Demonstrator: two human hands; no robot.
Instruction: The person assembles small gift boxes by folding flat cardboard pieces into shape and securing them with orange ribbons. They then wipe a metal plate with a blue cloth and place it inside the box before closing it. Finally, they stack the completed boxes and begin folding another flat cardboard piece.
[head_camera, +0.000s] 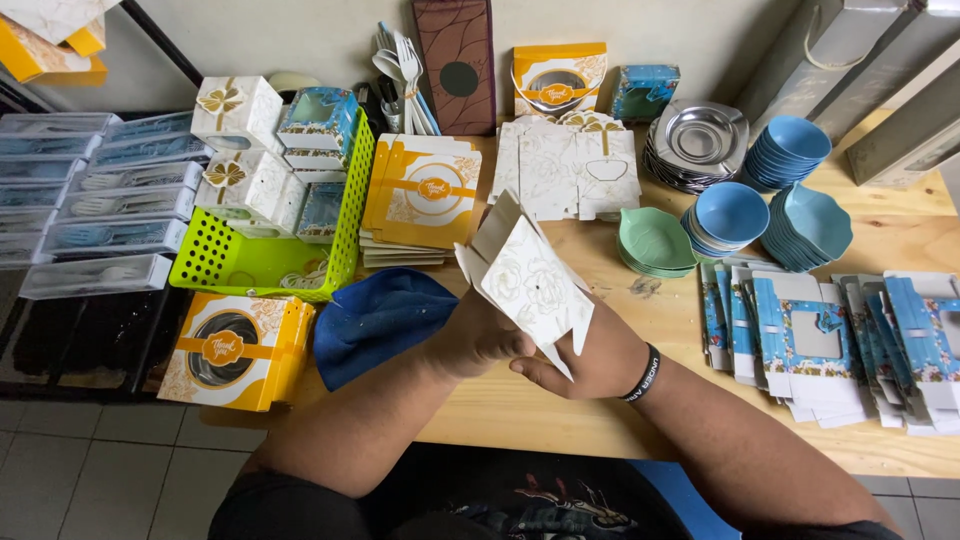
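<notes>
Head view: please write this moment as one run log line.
left hand: holds white box blank | right hand: supports it beneath | over wooden table

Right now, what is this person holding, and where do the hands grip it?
Both hands hold a white cardboard gift box, half folded. The left hand grips its lower left edge; the right hand supports its lower right side from underneath.
</notes>
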